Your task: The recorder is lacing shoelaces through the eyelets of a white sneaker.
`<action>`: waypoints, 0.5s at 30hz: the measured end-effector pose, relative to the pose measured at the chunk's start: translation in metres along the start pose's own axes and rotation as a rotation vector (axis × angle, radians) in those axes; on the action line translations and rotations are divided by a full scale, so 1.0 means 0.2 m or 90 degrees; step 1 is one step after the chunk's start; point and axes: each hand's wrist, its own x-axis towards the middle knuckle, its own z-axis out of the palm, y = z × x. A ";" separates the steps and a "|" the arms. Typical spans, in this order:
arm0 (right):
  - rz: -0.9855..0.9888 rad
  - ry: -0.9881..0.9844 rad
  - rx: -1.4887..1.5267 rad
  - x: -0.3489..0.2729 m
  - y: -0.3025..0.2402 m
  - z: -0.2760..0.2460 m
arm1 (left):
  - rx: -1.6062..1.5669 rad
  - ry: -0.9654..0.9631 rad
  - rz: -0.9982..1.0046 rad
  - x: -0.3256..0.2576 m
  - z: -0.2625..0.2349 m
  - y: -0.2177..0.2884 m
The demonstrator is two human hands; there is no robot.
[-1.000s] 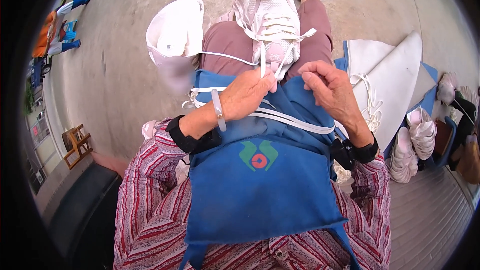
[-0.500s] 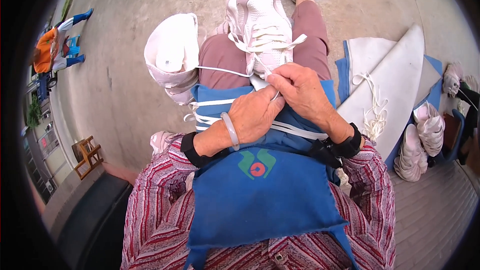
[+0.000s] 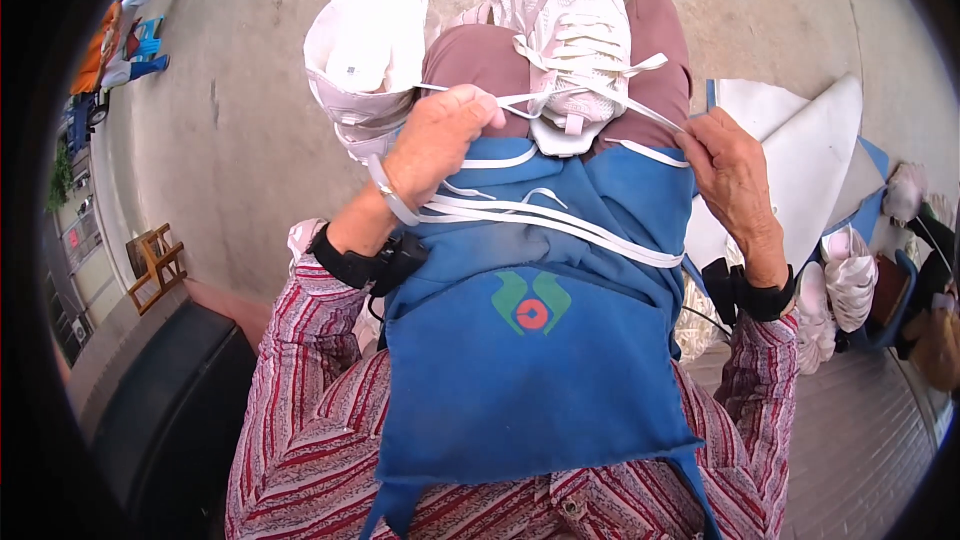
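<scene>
A white-and-pale-pink sneaker (image 3: pixel 585 25) lies across my thighs, its heel toward me. My left hand (image 3: pixel 440 145) is closed on one part of its white shoelace (image 3: pixel 645 112), left of the heel. On the other side, my right hand (image 3: pixel 728 165) pinches another stretch of that lace between thumb and fingers. The lace runs taut between the hands, crossing over the heel end. Loose white laces (image 3: pixel 560 220) lie over the blue apron (image 3: pixel 520 390) on my lap. Another pale shoe (image 3: pixel 350 110), with white material inside it, rests beside my left knee.
At right, pale sheets (image 3: pixel 790 160) are spread over blue cloth, with several white shoes (image 3: pixel 850 280) beyond. A person's hand (image 3: pixel 940 345) shows at the right edge. A wooden stool (image 3: pixel 157 265) stands at left; a person in orange (image 3: pixel 95 50) is farther off.
My hands have drawn apart, left hand leftward and right hand rightward, stretching the lace between them. Earlier they were together at the sneaker's heel. The view has shifted slightly.
</scene>
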 end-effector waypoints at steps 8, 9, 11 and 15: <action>0.161 0.054 0.119 -0.03 0.06 0.10 | -0.109 0.023 -0.053 -0.03 -0.20 -0.04; 0.241 0.001 0.258 -0.03 0.05 0.06 | -0.140 0.008 -0.057 -0.03 -0.23 -0.04; 0.323 -0.052 0.398 -0.03 0.05 0.04 | -0.141 0.011 -0.058 -0.02 -0.25 -0.07; 0.302 -0.022 0.470 -0.05 0.09 0.05 | -0.044 0.048 -0.059 -0.03 -0.20 -0.03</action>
